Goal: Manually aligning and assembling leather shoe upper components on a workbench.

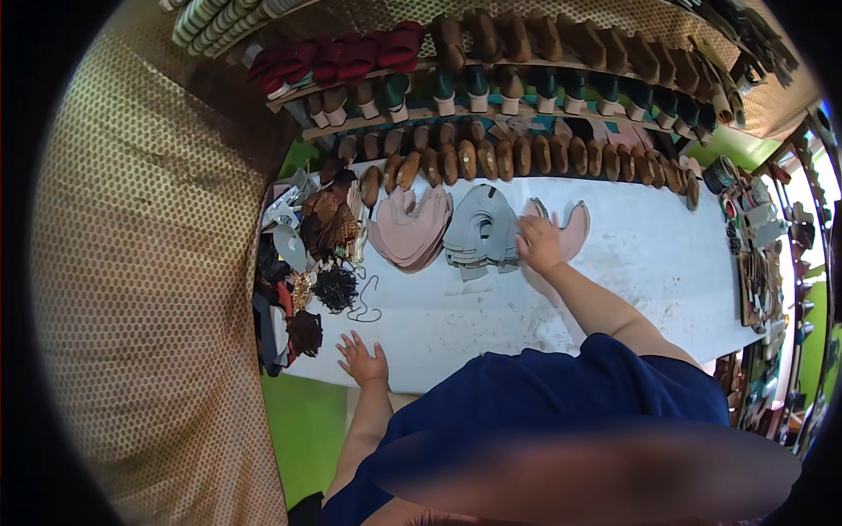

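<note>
My right hand reaches over the table between a stack of grey curved shoe-upper pieces and a single pink curved piece. Its fingers look stretched out, the tips near the grey stack's right edge and over part of the pink piece. Whether they press on either one I cannot tell. Left of the grey stack lies a thick stack of pink upper pieces. My left hand is at the table's front edge with its fingers spread and nothing in it.
The white table carries a row of brown shoe lasts along its back. Shelves above hold green shoe forms and red ones. At left lie dark bundles and wire hooks; tape and tools crowd the right end.
</note>
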